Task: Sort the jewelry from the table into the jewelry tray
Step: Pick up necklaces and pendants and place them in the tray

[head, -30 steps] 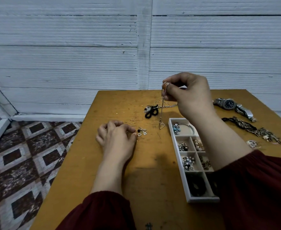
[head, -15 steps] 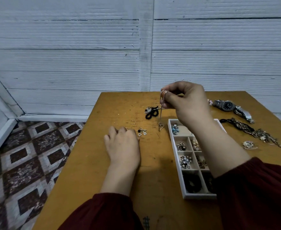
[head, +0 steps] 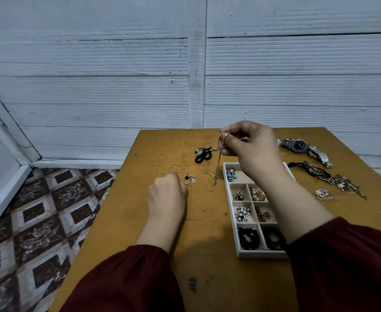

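Right hand [head: 251, 149] pinches the top of a thin chain [head: 219, 162] between thumb and forefinger, other fingers curled in. Chain hangs straight down, its pendant end [head: 214, 177] at or just above the table [head: 207, 262], just left of the tray [head: 241, 253]; I can't tell if it touches the wood. Left hand [head: 168, 194] rests on the table as a loose fist, knuckles up, holding nothing I can see; fingertips are hidden from me.

Tray is a white divided box lying lengthwise under my right forearm. Far compartment holds blue beads [head: 231, 174]. Next rows hold small clusters of rings or earrings, too small to tell apart. Near row holds a black scrunchie [head: 249, 237] on the left and a dark item on the right, partly hidden by the sleeve [head: 342, 266].

Just beside the left fist: heart charms [head: 190, 179] with a dark bead, loose on the table. A thin ring [head: 179, 167] lies a bit further out. Beyond that, a black bow-shaped piece [head: 204, 155] next to a silver piece and some small hoops, near the right hand's thumb.

Right of the tray, well apart from it: a watch [head: 298, 145] with metal band, a dark tangle of chains [head: 324, 175] and a small brooch-like piece [head: 323, 194].

Table stands against a white panelled wall [head: 185, 64]; patterned tile floor [head: 39, 221] on the left.
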The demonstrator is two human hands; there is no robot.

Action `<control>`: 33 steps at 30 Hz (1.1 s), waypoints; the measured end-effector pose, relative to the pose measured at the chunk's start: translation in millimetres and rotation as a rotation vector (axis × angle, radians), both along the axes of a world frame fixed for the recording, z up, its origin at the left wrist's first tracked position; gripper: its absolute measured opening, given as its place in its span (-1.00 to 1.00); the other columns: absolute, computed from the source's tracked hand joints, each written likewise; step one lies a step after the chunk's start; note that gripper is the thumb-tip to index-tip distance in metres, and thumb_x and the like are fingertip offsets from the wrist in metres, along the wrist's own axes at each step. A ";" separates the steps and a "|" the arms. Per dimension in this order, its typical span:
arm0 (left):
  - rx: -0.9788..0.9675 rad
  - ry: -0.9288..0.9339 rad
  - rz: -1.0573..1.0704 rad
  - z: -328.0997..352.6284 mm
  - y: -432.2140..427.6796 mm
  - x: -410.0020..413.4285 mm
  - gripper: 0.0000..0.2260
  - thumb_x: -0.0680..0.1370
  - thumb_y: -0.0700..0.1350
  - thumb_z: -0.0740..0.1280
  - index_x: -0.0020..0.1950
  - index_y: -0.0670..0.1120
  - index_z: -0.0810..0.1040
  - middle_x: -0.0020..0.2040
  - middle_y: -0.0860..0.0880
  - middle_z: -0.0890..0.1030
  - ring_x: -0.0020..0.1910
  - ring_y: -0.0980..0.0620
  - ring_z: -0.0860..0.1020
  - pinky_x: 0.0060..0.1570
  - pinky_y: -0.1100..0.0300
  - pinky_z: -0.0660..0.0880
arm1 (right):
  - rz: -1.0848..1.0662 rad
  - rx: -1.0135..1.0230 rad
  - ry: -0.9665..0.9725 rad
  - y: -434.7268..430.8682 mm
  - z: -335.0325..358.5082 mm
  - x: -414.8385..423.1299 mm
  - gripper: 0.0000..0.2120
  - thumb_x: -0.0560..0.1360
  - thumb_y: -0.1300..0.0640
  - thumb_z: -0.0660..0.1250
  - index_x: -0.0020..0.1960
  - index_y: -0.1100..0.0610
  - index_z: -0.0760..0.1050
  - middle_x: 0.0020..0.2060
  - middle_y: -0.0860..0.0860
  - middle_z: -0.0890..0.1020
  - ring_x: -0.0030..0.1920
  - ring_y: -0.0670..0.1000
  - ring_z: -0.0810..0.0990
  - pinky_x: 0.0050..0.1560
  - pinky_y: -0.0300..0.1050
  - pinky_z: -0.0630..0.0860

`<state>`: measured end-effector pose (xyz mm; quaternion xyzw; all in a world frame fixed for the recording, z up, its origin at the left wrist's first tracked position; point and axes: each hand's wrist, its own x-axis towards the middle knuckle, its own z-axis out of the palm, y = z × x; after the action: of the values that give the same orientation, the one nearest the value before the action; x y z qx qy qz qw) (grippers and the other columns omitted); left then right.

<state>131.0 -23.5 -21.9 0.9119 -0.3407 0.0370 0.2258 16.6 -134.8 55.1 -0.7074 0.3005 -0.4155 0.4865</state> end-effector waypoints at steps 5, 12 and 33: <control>-0.310 0.128 0.062 -7.4 1.7 -18.2 -0.85 0.53 -0.02 0.26 -0.07 0.00 0.61 -0.17 -0.05 0.63 -0.17 -0.10 0.54 -0.26 0.09 0.47 | -0.021 0.010 -0.053 -2.1 7.9 -15.9 -0.87 0.49 0.30 0.36 -0.18 0.11 0.58 -0.36 0.08 0.62 -0.40 -0.04 0.60 -0.11 0.01 0.64; -0.530 0.236 0.062 -14.6 -6.3 -54.1 -0.89 0.53 -0.04 0.28 -0.11 0.02 0.60 -0.17 0.05 0.61 -0.13 -0.02 0.54 -0.20 0.03 0.52 | -0.019 0.021 -0.121 -4.2 21.1 -39.0 -0.89 0.50 0.34 0.33 -0.14 0.18 0.58 -0.37 0.08 0.60 -0.39 0.00 0.58 -0.15 -0.07 0.64; -0.573 0.384 -0.051 -30.8 -13.5 -56.1 -0.93 0.54 -0.16 0.31 -0.06 -0.07 0.59 -0.11 -0.01 0.61 -0.12 0.01 0.55 -0.09 0.11 0.50 | 0.005 0.007 -0.282 0.9 51.0 -64.6 -0.89 0.50 0.37 0.32 -0.14 0.23 0.57 -0.34 0.08 0.59 -0.36 -0.01 0.57 -0.23 -0.21 0.58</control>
<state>74.9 -37.1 -52.6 0.7929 -0.2903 -0.0468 0.5336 -48.0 -133.9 106.2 -0.6410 0.2289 -0.5085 0.5273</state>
